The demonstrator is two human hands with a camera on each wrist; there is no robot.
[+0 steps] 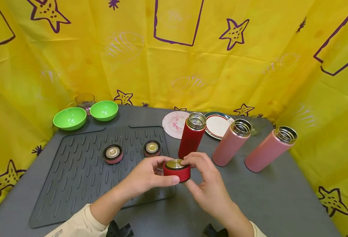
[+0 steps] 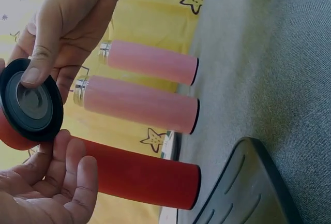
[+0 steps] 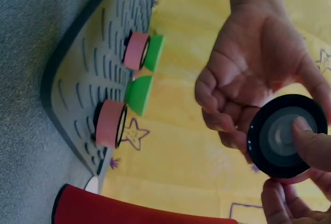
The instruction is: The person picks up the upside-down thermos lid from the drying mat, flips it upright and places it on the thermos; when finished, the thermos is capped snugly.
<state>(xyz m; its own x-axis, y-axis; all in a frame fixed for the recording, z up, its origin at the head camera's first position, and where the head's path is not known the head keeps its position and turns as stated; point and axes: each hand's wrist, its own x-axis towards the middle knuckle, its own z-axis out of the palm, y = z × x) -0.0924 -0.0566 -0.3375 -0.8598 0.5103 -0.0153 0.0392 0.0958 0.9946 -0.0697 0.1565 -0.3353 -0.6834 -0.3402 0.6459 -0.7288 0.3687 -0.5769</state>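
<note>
A red bottle lid [image 1: 177, 174] with a metal top is held between both hands above the near side of the table. My left hand [image 1: 147, 176] grips its side, thumb in front and fingers behind. My right hand [image 1: 209, 184] pinches it from the other side, fingertips at the metal top. In the left wrist view, the right thumb presses on the grey-black underside of the lid [image 2: 32, 100]. Just beyond the hands, a red bottle [image 1: 192, 136] stands uncapped. Two pink bottles, a nearer one [image 1: 230, 144] and a farther-right one [image 1: 268, 151], also stand uncapped.
A grey drying mat [image 1: 82, 194] lies at left, bearing two pink lids, one [image 1: 113, 154] left of the other [image 1: 152, 148]. Two green bowls [image 1: 69, 119] and a clear glass [image 1: 85, 100] stand behind. A pink disc [image 1: 174, 123] and a rimmed plate [image 1: 215, 126] lie at the back.
</note>
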